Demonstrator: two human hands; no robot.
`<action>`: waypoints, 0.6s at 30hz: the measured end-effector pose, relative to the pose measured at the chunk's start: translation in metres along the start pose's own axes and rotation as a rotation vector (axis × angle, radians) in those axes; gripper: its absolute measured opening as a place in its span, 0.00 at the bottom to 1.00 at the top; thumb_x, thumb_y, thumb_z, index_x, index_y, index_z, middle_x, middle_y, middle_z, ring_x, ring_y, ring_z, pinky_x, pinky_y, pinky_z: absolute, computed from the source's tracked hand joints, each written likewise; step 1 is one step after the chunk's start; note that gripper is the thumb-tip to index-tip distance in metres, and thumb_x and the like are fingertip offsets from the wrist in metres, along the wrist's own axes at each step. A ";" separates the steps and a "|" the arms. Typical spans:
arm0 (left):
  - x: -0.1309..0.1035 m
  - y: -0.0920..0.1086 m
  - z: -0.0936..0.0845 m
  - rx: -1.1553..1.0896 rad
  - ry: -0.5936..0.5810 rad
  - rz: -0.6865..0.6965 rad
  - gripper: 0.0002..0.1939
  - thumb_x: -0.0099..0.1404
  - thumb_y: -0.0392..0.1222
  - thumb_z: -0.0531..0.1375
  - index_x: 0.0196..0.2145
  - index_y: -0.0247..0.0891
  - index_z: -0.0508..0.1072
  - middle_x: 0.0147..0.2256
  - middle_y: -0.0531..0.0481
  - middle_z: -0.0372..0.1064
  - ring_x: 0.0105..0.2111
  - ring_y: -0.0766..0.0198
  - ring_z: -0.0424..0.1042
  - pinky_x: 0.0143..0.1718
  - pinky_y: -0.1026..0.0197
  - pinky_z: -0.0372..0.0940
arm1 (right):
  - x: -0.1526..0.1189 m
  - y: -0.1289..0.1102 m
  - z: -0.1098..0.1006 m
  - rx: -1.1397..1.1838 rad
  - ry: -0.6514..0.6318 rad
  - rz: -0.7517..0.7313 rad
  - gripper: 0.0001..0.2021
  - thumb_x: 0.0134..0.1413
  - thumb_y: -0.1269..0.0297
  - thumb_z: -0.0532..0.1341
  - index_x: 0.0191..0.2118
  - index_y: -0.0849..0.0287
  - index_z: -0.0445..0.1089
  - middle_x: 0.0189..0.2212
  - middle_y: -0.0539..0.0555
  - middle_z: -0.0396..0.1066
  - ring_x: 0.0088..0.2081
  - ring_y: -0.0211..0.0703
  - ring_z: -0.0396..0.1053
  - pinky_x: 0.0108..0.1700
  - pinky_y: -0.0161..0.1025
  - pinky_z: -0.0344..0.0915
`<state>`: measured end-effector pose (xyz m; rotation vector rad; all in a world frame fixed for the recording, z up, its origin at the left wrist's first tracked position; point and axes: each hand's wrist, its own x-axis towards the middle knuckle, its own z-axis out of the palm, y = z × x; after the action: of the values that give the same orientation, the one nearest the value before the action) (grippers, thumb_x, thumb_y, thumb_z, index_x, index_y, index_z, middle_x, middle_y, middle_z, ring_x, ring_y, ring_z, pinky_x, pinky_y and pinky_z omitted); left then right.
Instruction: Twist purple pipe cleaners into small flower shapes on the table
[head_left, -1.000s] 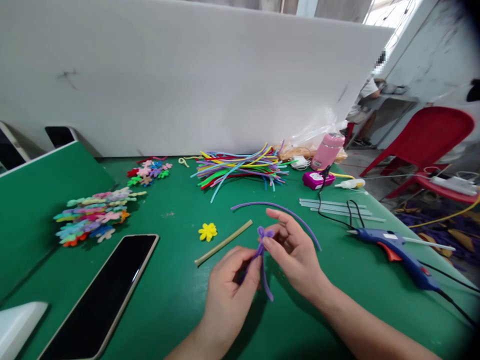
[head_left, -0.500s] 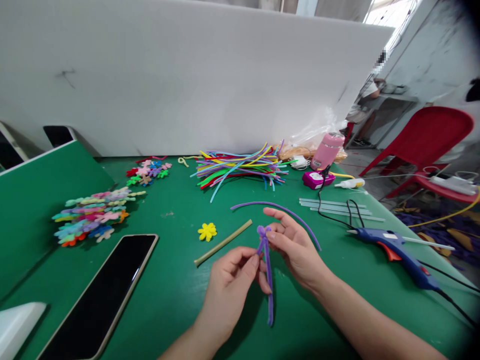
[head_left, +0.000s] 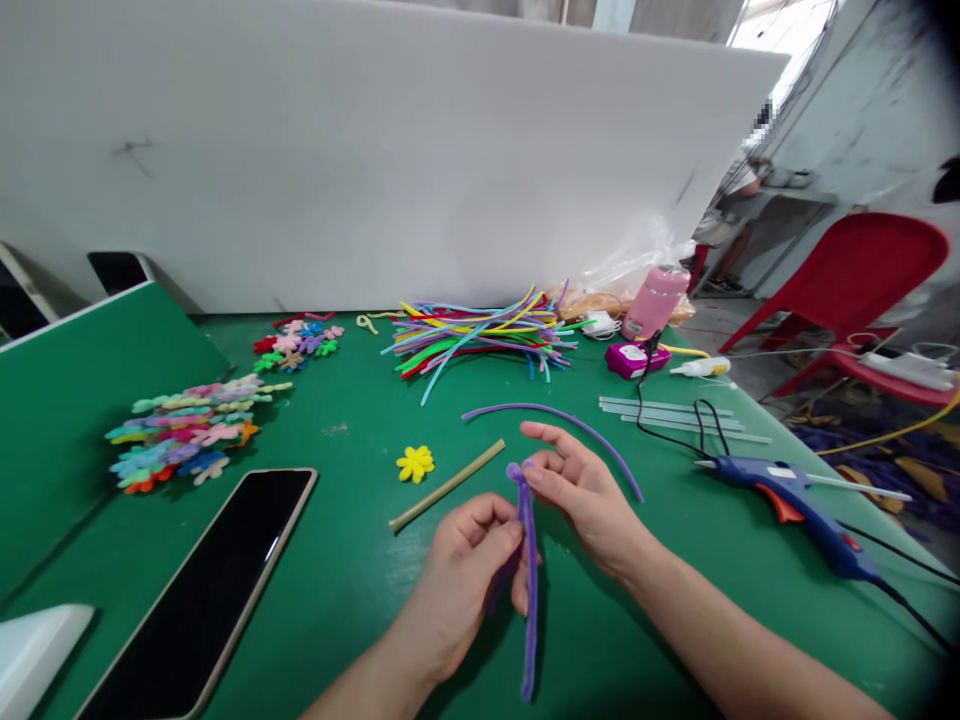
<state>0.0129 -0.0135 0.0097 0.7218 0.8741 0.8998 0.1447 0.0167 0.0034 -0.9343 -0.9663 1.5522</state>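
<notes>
Green felt-covered worktable [head_left: 360,600] set against a white board wall, with a red plastic chair [head_left: 862,270] off to the right.

Both bare hands meet over the table's near centre. Left hand [head_left: 461,570]: thumb and fingers closed on the folded purple pipe cleaner [head_left: 529,580], gripping it partway down its length. Right hand [head_left: 581,495]: fingertips pinched together on the small looped top of the same pipe cleaner, index finger raised slightly above.

Purple pipe cleaner held off the surface, long axis running near-vertical in the head view: loop end away from the person, free tail hanging toward them and past the left hand. Loop lies at the right fingertips; stem lies in the left. Right hand is the nearer one to the loop.

Around them:
- second purple pipe cleaner [head_left: 570,425], long and curved, lying on the table just beyond the right hand
- yellow felt flower [head_left: 415,463] and olive-tan stick [head_left: 447,487], left of the hands
- black smartphone [head_left: 202,590], face up, further left
- heap of mixed-colour pipe cleaners [head_left: 480,335] at the back
- piles of coloured felt flowers [head_left: 187,432] at far left
- blue hot-glue gun [head_left: 795,505] with clear glue sticks [head_left: 675,415], to the right
- pink bottle [head_left: 654,300] near the back edge
</notes>
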 end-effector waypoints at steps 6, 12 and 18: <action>0.005 -0.001 -0.005 0.006 0.007 0.000 0.06 0.56 0.40 0.58 0.25 0.35 0.67 0.17 0.54 0.66 0.12 0.72 0.61 0.17 0.68 0.56 | 0.000 0.006 -0.001 -0.115 -0.058 -0.041 0.22 0.43 0.63 0.65 0.46 0.56 0.59 0.24 0.45 0.64 0.25 0.35 0.63 0.29 0.34 0.58; 0.007 0.000 -0.005 0.037 0.044 0.043 0.06 0.56 0.40 0.59 0.25 0.36 0.67 0.13 0.57 0.62 0.13 0.72 0.60 0.17 0.69 0.54 | 0.001 0.007 -0.002 -0.108 -0.081 -0.051 0.19 0.48 0.61 0.61 0.46 0.57 0.59 0.25 0.47 0.64 0.27 0.35 0.61 0.30 0.34 0.57; 0.007 0.001 -0.008 -0.068 0.034 -0.025 0.06 0.56 0.39 0.60 0.24 0.34 0.69 0.15 0.56 0.61 0.13 0.75 0.56 0.16 0.70 0.49 | 0.000 0.004 -0.001 0.008 -0.121 -0.051 0.20 0.46 0.64 0.63 0.47 0.57 0.60 0.31 0.50 0.67 0.29 0.36 0.64 0.32 0.35 0.60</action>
<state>0.0082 -0.0058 0.0043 0.6367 0.8766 0.9177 0.1440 0.0160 -0.0005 -0.8114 -1.0600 1.5823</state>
